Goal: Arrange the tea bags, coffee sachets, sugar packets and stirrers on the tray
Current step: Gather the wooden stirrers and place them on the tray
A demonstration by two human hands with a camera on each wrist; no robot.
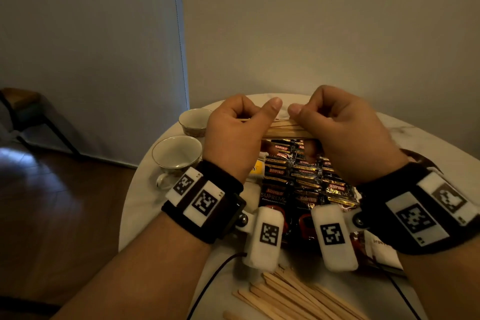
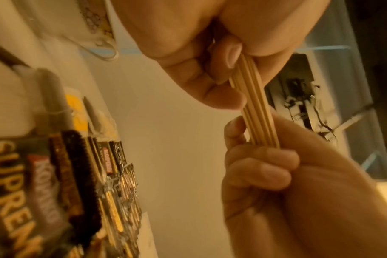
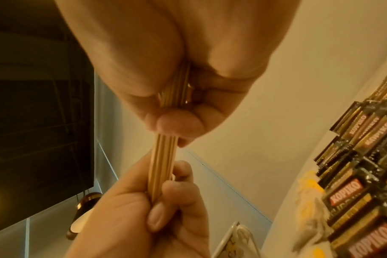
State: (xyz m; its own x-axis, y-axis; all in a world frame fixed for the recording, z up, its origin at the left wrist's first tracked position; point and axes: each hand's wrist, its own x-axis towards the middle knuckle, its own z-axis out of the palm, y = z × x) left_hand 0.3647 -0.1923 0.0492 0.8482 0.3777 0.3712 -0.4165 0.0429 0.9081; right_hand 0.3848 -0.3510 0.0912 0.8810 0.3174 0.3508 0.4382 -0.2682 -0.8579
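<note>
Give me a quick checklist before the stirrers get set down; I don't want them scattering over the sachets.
1. Left hand grip on the stirrer bundle: ok, fingers curled round one end.
2. Right hand grip: ok, holds the other end.
3. Bundle squared up: ok in the left wrist view, sticks lie parallel.
4. Free spot on the tray: cannot tell, coffee sachets cover what shows.
5. Remaining loose stirrers: not ok, scattered on the table near the person.
6. Cups clear of the hands: ok.
</note>
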